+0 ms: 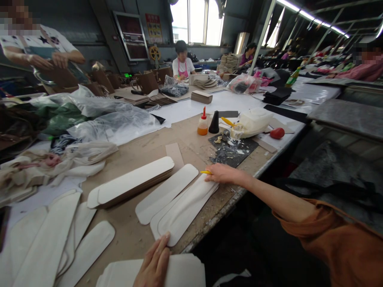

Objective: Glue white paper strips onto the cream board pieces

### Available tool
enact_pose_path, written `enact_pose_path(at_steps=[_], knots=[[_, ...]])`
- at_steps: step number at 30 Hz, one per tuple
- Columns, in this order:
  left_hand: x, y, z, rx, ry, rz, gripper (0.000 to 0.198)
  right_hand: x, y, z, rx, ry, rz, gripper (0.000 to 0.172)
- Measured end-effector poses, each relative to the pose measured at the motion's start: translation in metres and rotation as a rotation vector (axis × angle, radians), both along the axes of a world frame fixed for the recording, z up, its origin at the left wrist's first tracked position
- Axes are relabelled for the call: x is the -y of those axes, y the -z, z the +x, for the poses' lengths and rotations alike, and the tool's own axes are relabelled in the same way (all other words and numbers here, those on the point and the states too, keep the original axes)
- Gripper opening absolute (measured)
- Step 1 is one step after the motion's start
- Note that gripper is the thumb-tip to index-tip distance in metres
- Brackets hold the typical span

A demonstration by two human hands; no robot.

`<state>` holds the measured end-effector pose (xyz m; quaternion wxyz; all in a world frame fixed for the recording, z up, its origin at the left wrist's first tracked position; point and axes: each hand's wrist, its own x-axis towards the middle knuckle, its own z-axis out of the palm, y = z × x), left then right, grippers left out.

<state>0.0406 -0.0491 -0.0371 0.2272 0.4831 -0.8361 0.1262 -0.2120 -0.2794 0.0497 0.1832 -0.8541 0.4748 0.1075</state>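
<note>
1 rippled white round-ended strip (pixel 179 215) on brown worktable (pixel 125 249); I judge it light, pliable, best held at ends. Right hand (pixel 223 173) curled round slim yellow tool (pixel 205 172); left hand (pixel 154 257) extended, fingertips on strip, gripping nothing.

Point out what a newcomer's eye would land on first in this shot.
Probably the long pale strips with rounded ends, spread and stacked across the near tabletop. At the edge, the left hand touches one strip's near end, while the right hand, holding a yellow tool, is at its far end. Beyond, the red-tipped bottle of orange liquid stands out, left of a black cone.
</note>
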Motion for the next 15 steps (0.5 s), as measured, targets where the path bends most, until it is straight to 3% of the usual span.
enact_pose_path(at_steps=[9, 15], knots=[[0.0, 0.001, 0.001, -0.004, 0.017, 0.003, 0.023, 0.002, 0.011, -0.002, 0.006, 0.008, -0.014, 0.03], [0.002, -0.004, 0.001, 0.101, 0.017, -0.013, 0.021, 0.003, 0.014, -0.002, 0.009, 0.001, -0.016, 0.031]])
